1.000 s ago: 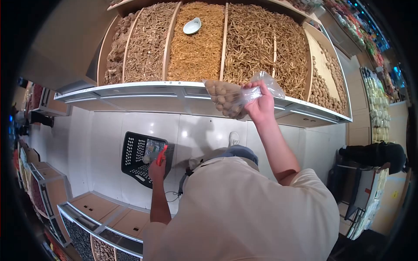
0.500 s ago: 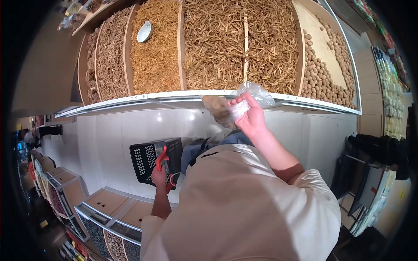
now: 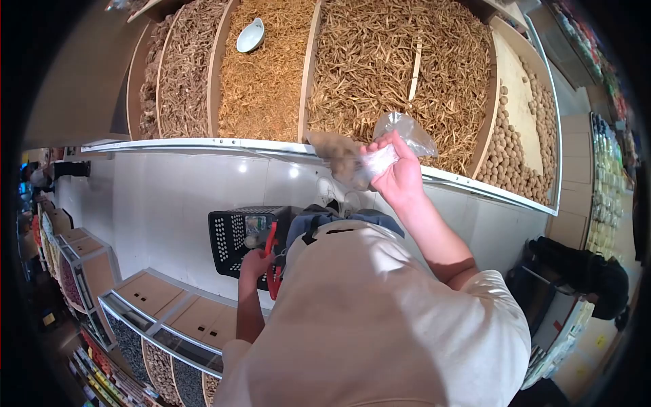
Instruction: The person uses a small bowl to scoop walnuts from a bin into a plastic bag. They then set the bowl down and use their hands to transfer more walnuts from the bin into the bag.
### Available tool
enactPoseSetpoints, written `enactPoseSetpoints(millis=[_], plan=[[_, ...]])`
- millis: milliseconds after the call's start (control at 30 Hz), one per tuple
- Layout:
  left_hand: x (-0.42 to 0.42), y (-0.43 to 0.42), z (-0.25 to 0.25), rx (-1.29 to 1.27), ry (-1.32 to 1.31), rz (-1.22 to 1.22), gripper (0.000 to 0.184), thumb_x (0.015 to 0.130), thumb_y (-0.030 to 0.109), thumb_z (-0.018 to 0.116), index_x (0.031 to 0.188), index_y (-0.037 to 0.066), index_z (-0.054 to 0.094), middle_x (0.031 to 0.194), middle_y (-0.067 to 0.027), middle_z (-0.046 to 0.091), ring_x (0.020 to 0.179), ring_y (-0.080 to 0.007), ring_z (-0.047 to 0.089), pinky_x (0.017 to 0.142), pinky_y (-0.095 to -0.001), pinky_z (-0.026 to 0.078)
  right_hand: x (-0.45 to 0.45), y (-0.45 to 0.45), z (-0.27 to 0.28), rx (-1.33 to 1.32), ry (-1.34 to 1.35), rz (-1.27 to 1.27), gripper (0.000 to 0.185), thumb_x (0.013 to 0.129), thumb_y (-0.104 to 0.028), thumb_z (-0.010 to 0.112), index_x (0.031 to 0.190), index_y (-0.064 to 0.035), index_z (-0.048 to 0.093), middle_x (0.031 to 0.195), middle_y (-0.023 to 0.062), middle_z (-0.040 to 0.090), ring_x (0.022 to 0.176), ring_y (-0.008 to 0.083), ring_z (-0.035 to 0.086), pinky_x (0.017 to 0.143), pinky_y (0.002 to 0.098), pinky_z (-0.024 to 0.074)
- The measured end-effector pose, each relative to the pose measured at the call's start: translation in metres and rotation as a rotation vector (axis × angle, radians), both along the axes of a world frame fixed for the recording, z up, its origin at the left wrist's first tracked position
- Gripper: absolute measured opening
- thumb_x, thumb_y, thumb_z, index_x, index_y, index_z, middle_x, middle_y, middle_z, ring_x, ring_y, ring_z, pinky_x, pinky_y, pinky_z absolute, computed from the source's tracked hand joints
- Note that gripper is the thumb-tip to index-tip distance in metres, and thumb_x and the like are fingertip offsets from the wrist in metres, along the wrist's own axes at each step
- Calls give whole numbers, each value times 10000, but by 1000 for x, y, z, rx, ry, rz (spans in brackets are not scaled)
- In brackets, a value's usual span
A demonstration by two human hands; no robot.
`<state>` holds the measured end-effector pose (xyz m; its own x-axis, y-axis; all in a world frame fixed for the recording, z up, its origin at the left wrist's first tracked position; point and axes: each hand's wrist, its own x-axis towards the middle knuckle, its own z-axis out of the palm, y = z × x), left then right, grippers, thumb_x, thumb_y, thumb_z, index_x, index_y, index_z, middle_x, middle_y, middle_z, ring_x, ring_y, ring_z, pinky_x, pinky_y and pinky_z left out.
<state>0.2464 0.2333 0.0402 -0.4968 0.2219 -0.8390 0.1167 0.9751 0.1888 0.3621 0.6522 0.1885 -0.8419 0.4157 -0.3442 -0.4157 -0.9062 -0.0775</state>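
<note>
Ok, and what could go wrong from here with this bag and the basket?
The right hand grips the bag by its gathered neck, and I see no knot, so if the grip loosens, the contents might spill.

The bag is right by the metal edge of the bins and could catch on it; I can't tell if they touch.

The basket, held by its red handle in the left hand, might bump the legs beside it.
</note>
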Motion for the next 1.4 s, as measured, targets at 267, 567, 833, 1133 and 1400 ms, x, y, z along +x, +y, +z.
enactPoseSetpoints(millis=[267, 567, 833, 1133, 1400], plan=[[-68, 184, 138, 1241, 329, -112, 784, 678, 253, 841, 1335, 43, 468, 1353, -171, 486, 1263, -309, 474, 1058, -401, 383, -60, -36, 50, 452, -222, 477, 339, 1020, -323, 435, 910, -42, 590, 867, 130, 647, 903, 288, 647, 895, 400, 504], [-66, 203, 113, 1117, 31, -47, 898, 715, 533, 781, 1356, 9, 435, 1326, -183, 494, 1263, -243, 472, 1052, -355, 390, -134, -73, 71, 987, -313, 928, 335, 1019, -301, 461, 906, -18, 600, 847, 115, 661, 813, 193, 634, 780, 330, 522], [-85, 224, 86, 1398, -445, 409, 393, 981, 232, 524, 1306, 12, 497, 1229, -74, 583, 1127, -167, 559, 958, -327, 454, -198, -54, 42, 1146, -347, 919, 293, 998, -274, 511, 984, 0, 616, 887, 117, 663, 830, 188, 648, 776, 336, 533], [-85, 202, 111, 1484, -725, 1071, 445, 1027, 279, 369, 1350, -19, 443, 1293, -155, 551, 1166, -242, 572, 998, -380, 472, -220, -6, 23, 1522, -209, 964, 365, 968, -343, 563, 1176, -44, 585, 1058, 69, 653, 899, 123, 619, 806, 270, 502], [-104, 186, 110, 1487, -461, 1216, 505, 1018, 334, 357, 1377, -17, 403, 1336, -165, 513, 1181, -256, 557, 1018, -381, 453, -269, 58, -27, 1640, -592, 610, 461, 893, -349, 650, 1152, 23, 566, 913, 96, 660, 761, 153, 637, 660, 287, 508]])
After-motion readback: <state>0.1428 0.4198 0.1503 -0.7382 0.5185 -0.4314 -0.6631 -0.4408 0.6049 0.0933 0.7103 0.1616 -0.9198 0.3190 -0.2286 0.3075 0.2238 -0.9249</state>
